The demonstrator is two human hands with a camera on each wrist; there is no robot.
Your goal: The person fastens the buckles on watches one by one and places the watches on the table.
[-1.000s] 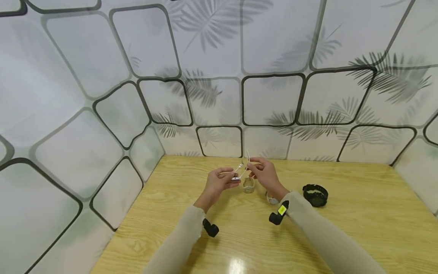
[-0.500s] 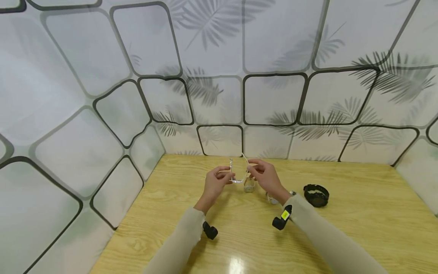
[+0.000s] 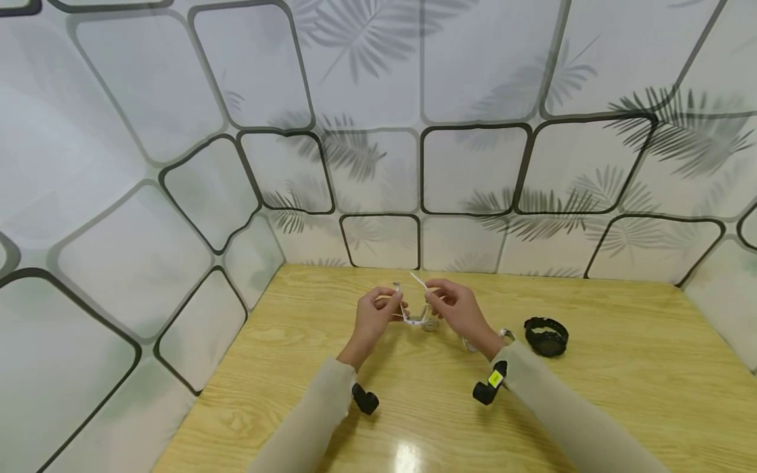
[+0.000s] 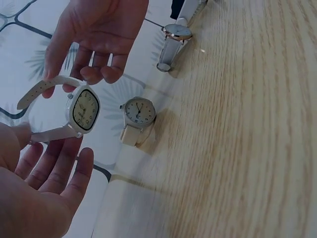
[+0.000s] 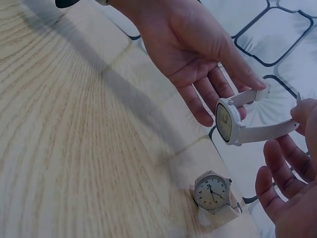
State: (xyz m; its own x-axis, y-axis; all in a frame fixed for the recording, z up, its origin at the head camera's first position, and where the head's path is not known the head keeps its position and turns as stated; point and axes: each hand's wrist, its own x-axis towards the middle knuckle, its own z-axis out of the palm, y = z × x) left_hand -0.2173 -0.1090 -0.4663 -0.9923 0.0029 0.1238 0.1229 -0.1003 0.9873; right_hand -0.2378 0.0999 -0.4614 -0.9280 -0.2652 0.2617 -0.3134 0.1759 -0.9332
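Note:
A white wristwatch (image 3: pixel 415 321) with a rounded-square case hangs between both hands above the table, its two strap halves spread upward. My left hand (image 3: pixel 372 320) pinches the buckle-side strap, with the other fingers loosely bent behind it. Between thumb and fingers of my right hand (image 3: pixel 462 310) is the other strap half, its holed tip sticking out past them. The watch face (image 4: pixel 85 111) points away from the palms in the left wrist view. Just below and beyond it, a round-dial watch with a cream strap (image 5: pixel 213 192) stands on the table.
Under the right wrist sits another light-strapped watch with a round dial (image 4: pixel 177 32). A black watch (image 3: pixel 546 337) lies to its right. The wood table (image 3: pixel 414 407) meets a patterned wall covering (image 3: pixel 378 243) at the back and left.
The white watch has turned and its case has come lower, with the straps now pointing up. The left hand shifts its hold to the buckle-side strap; the right hand keeps pinching the other half.

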